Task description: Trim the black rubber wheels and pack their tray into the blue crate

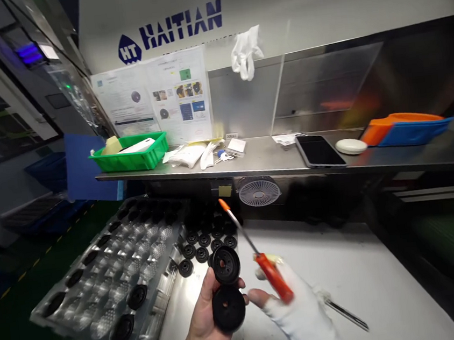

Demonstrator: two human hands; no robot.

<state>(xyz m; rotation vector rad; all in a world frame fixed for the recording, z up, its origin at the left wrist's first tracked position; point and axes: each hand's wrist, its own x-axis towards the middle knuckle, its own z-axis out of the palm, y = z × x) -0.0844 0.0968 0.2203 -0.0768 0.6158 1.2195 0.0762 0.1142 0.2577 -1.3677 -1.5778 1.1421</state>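
Note:
My bare left hand [206,321] grips two round black plastic parts, one above the other. The upper black part [226,264] shows its hollow, rimmed side with small holes; the lower black part [228,309] shows a flatter dark face. Close on the right is my right hand [291,298], in a white glove with the thumb tip bare. It holds a red-handled tool [274,277] with a thin metal shaft and an orange tip, pointing up and to the left. Glove and tool are somewhat blurred. The right thumb is near the lower part; contact is unclear.
Several black round parts [202,254] lie behind my left hand. A clear moulded tray [100,275] at left carries more. A metal-bladed tool [347,313] lies on the white tabletop [385,283]. Above runs a steel shelf [258,158] with a green bin [130,156] and phone [319,150].

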